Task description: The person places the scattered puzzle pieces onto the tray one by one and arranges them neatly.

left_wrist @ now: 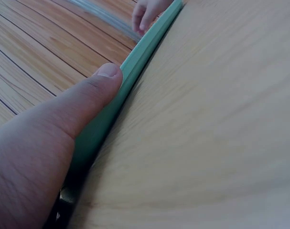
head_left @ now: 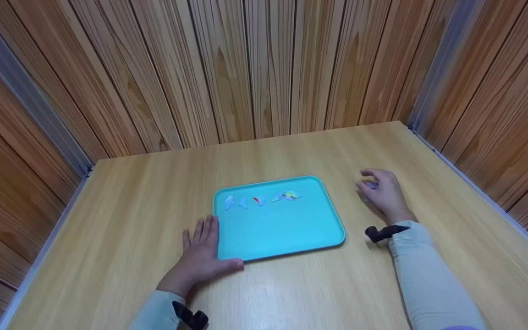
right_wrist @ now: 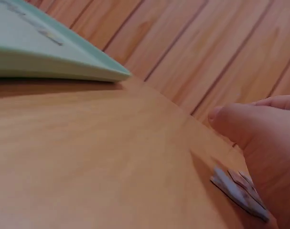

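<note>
A turquoise tray (head_left: 282, 233) lies on the table with several small, flat, irregular pale pieces (head_left: 243, 202) in a row near its far side. One piece (head_left: 258, 200) has a red mark, and yellow shows on the rightmost ones (head_left: 290, 195). My left hand (head_left: 202, 254) rests at the tray's near-left corner, fingers straight along the left rim, thumb against the front rim. Right of the tray, my right hand (head_left: 385, 195) hovers with bent fingers, thumb and index fingertips apart. More flat pieces (right_wrist: 239, 191) lie beneath it, partly hidden by the palm.
The wooden table (head_left: 154, 201) meets a wood-plank wall (head_left: 255, 68) at the back. Further plank walls stand at left and right, with grey strips (head_left: 475, 199) along the table's sides. Each wrist wears a black strap mount (head_left: 385, 232).
</note>
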Tool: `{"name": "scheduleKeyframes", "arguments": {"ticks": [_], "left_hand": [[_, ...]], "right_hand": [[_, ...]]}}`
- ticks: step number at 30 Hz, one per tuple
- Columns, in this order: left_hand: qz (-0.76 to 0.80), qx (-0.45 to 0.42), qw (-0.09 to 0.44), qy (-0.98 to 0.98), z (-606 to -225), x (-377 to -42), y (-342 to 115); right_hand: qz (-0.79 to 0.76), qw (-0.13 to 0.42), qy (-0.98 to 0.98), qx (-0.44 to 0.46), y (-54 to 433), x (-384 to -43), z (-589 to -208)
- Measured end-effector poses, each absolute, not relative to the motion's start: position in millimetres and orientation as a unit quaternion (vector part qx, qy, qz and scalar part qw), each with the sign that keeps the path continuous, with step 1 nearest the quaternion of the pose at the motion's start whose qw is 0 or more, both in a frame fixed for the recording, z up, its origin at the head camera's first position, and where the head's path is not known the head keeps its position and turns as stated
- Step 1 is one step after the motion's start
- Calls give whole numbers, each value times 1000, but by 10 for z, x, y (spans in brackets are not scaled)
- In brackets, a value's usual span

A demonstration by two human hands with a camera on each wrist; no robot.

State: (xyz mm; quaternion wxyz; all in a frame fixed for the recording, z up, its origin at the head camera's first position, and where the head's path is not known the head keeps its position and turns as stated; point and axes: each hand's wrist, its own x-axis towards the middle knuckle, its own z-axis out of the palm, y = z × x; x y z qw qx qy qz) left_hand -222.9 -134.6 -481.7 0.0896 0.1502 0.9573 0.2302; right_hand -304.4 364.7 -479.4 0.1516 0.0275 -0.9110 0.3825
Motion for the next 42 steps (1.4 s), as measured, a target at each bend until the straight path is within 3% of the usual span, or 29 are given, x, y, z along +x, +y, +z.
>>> {"name": "scheduleKeyframes", "arguments": {"ticks": [15,28,42], "left_hand": [[229,150,85,958,-4822,-2228,-1351],[230,154,84,957,-4816,-2215,-1352],[233,153,85,956,-4826,-2230,-1351]], "right_hand": [[384,96,-918,-8,3977,-2948,-4783],[374,110,-921,-13,3965,-2961,-4795],[345,78,-935,-26,3935,-2969,-4759]]}}
